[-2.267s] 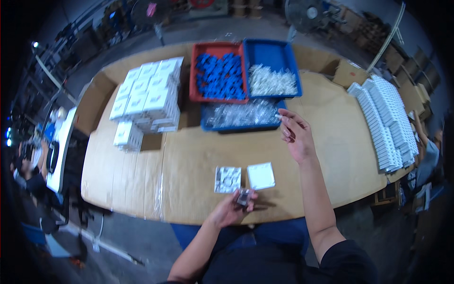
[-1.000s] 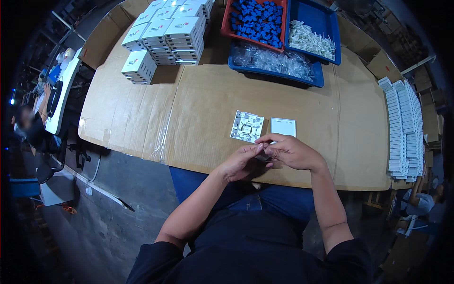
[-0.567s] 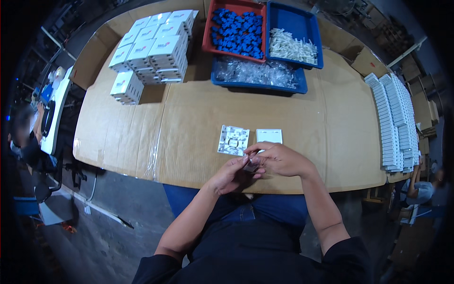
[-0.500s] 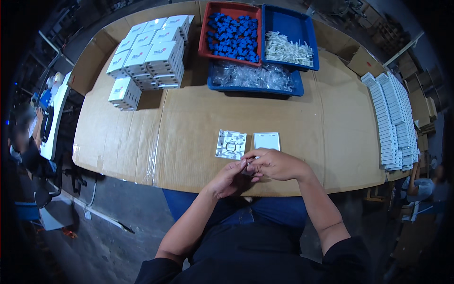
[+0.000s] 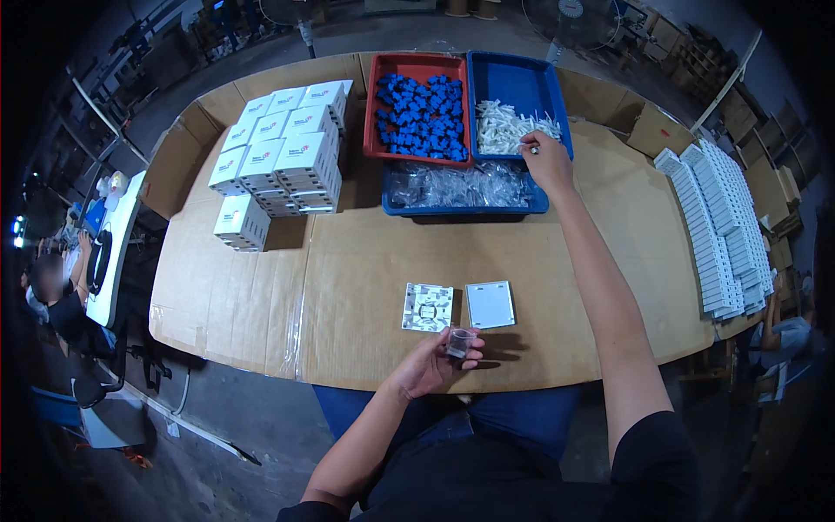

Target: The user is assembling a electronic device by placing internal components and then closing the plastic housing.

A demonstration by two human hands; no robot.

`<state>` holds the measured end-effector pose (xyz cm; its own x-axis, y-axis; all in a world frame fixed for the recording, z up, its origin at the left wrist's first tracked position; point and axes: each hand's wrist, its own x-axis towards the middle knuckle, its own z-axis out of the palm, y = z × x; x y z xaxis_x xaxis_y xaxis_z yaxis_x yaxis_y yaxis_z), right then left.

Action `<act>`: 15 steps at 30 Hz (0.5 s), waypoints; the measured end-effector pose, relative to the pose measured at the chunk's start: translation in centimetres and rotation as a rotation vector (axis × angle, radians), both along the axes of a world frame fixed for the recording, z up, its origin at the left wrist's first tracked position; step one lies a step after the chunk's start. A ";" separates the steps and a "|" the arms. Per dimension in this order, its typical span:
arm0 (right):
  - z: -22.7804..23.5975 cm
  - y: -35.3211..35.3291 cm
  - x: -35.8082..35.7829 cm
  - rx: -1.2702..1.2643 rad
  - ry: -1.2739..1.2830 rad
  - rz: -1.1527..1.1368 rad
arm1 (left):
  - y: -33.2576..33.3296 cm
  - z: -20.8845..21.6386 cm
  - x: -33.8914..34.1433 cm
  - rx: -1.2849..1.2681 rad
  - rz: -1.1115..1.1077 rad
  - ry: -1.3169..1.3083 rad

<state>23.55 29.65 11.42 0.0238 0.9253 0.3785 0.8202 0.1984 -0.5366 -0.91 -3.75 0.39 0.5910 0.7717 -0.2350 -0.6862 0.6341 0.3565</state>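
Observation:
Near the table's front edge, my left hand (image 5: pixel 431 360) holds a small clear plastic piece (image 5: pixel 460 342) between thumb and fingers. My right hand (image 5: pixel 548 160) is stretched out to the near right part of a blue tray (image 5: pixel 515 76) with many small white plastic parts (image 5: pixel 501 123). Its fingers are pinched together over the parts, and what lies between them is too small to make out. Just beyond my left hand lies a square white housing (image 5: pixel 428 307) with a round opening in its middle. Beside it on the right rests a flat white square cover (image 5: pixel 490 304).
A red tray (image 5: pixel 374 143) of blue parts stands left of the blue tray. Under both, a lower blue tray (image 5: pixel 465 210) holds clear plastic pieces. White boxes (image 5: pixel 270 157) are stacked at far left, white panels (image 5: pixel 718 235) at right. People sit beyond both sides.
My right hand has left my left hand and reached forward to the tray of white parts. The clear piece now shows in my left hand. The view has tilted up slightly.

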 end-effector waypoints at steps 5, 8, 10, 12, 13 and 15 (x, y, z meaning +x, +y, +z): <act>-1.8 3.9 -0.3 0.067 -0.182 -0.056 | 0.0 -0.3 -0.1 0.046 -0.006 -0.005; -1.7 5.0 -0.6 0.044 -0.171 -0.148 | 0.0 0.1 -0.2 0.046 0.000 0.018; -1.5 5.1 -0.3 0.027 -0.151 -0.168 | 0.0 0.1 -0.1 0.046 0.006 0.011; -0.8 4.9 0.1 0.014 -0.130 -0.191 | 0.1 0.4 -0.2 0.061 0.016 0.001; -0.4 4.5 0.4 0.018 -0.072 -0.216 | 0.0 0.7 -0.1 0.068 0.012 0.003; 0.2 3.5 1.6 0.034 -0.015 -0.253 | -0.4 2.1 0.3 0.314 -0.007 0.319</act>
<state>25.16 33.19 11.62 0.2467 0.8773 0.4117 0.8541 0.0038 -0.5201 -0.65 -4.19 2.48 0.5324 0.8310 -0.1612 -0.5069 0.4655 0.7255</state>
